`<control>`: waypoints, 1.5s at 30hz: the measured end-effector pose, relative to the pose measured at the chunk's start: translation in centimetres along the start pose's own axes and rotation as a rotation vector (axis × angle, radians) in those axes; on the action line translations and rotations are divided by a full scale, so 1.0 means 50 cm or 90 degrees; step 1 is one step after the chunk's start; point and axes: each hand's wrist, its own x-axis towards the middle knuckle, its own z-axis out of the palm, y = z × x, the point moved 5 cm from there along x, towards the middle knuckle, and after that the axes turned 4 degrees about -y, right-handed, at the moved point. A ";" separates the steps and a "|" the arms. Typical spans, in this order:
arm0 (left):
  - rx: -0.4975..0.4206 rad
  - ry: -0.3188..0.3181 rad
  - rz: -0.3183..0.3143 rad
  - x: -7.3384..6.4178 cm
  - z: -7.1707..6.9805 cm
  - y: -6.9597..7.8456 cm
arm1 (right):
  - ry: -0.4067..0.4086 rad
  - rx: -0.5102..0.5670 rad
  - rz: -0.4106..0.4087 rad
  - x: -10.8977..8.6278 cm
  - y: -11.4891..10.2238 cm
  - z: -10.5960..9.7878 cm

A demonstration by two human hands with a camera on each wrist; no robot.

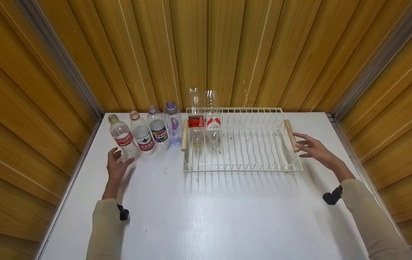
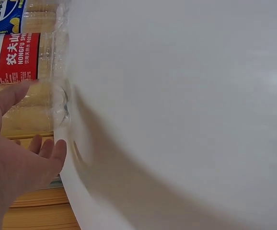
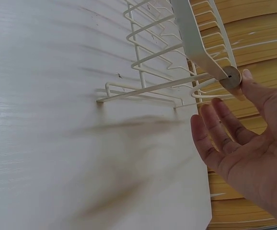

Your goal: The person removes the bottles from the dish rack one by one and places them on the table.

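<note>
My left hand [image 1: 116, 168] is at the lower part of a clear cola bottle [image 1: 125, 140] with a red label, the leftmost in a row. In the left wrist view its thumb overlaps the bottle, while the loosely bent fingers stand apart below it. My right hand [image 1: 316, 150] is beside the wooden handle [image 1: 291, 135] on the right end of a white wire dish rack [image 1: 242, 167]. The right wrist view shows the thumb tip right at the handle's end and the other fingers loosely spread under it. Two empty clear bottles, one red-labelled [image 1: 196, 121], one white-and-red-labelled [image 1: 213, 124], stand in the rack's left slots.
Right of the cola bottle stand a water bottle [image 1: 143, 138] with a red-and-white label, a blue-labelled bottle [image 1: 159, 130] and a purple-tinted bottle [image 1: 174, 124], close to the rack's left handle [image 1: 184, 135]. Wood-patterned walls [image 1: 224, 54] enclose the white table [image 1: 206, 213] behind and at both sides.
</note>
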 end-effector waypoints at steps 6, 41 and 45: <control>-0.002 0.016 -0.035 -0.045 -0.028 0.008 | -0.006 -0.003 -0.005 0.002 -0.001 -0.003; 0.104 -0.454 0.165 -0.092 0.274 0.209 | -0.017 -0.002 0.031 -0.001 -0.002 0.007; 0.107 -0.489 0.178 -0.087 0.293 0.209 | -0.012 -0.009 0.022 -0.006 0.000 0.007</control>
